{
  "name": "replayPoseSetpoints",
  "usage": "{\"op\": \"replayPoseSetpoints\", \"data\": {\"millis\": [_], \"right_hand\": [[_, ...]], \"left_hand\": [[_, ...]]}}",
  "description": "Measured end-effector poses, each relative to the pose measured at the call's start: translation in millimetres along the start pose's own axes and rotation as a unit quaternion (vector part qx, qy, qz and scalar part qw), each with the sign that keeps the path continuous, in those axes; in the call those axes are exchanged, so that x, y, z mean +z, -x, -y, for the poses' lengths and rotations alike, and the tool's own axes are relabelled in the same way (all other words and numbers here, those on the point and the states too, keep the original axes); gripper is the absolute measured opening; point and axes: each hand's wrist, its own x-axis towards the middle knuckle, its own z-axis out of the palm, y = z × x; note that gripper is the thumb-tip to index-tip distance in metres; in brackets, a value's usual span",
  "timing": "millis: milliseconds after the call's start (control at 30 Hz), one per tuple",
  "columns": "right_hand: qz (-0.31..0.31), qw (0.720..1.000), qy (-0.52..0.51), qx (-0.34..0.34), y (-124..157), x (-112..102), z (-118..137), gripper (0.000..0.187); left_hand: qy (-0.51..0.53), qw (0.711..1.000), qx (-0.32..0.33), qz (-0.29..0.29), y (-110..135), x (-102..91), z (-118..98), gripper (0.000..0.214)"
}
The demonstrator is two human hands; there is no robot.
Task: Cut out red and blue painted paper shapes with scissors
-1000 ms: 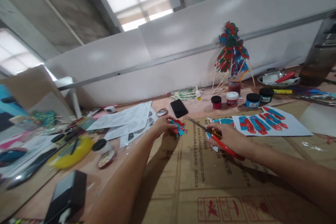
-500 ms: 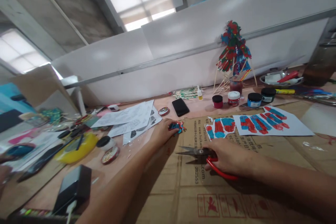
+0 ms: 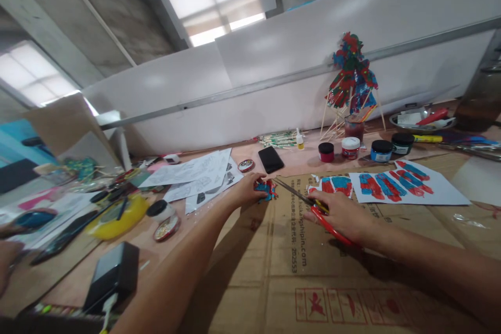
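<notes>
Small red-and-blue painted paper pieces (image 3: 268,191) are at the fingertips of my left hand (image 3: 246,193), whose fingers are closed on them just above the cardboard; how many it grips I cannot make out. My right hand (image 3: 342,216) grips scissors (image 3: 291,189) by their red handles. Their blades are nearly together and point up and left, the tips close to the painted pieces. Partly hidden behind my right hand lies a cut paper strip (image 3: 337,185) with red and blue patches. Right of it is a white sheet (image 3: 438,193) painted with similar shapes.
Cardboard (image 3: 242,266) covers the table under my hands. Beyond are a black phone (image 3: 270,159), a glue bottle (image 3: 299,141) and several paint jars (image 3: 381,151). Painted cutouts on sticks (image 3: 350,75) stand behind them. Printed sheets (image 3: 188,169) lie left; another person's hand (image 3: 8,258) shows at the left edge.
The scissors have turned from pointing left to pointing up and left, their blades closer together. My right hand has moved slightly up and right. The painted pieces show more at my left fingertips.
</notes>
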Motion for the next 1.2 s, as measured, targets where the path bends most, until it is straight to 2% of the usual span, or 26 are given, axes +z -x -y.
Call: {"op": "replayPoseSetpoints", "data": {"millis": [167, 333, 533, 767, 967, 1067, 1200], "right_hand": [[-0.029, 0.999, -0.043, 0.013, -2, -2, -2, 0.041], [-0.017, 0.998, -0.064, 0.012, -1, -7, 4, 0.044], [0.017, 0.991, -0.106, 0.075, -2, -7, 3, 0.059], [0.01, 0.989, -0.123, 0.079, -5, -4, 0, 0.047], [0.018, 0.982, -0.168, 0.088, -8, -10, 0, 0.037], [-0.004, 0.986, -0.145, 0.086, -10, -17, -5, 0.038], [0.026, 0.991, -0.102, 0.079, -11, -26, -12, 0.042]], "left_hand": [[-0.022, 0.999, 0.02, 0.036, -5, -9.5, -5, 0.049], [-0.017, 0.997, 0.005, 0.07, -10, -11.4, -7, 0.044], [-0.003, 0.998, -0.019, 0.054, -10, -9.1, -2, 0.054], [0.035, 0.998, -0.023, 0.041, -12, -4.2, 0, 0.027], [0.143, 0.989, 0.006, 0.033, 5, -14.5, -19, 0.027], [0.314, 0.949, 0.01, 0.026, 13, -18.5, -30, 0.028], [0.386, 0.922, -0.009, -0.041, 18, -15.5, -42, 0.029]]}}
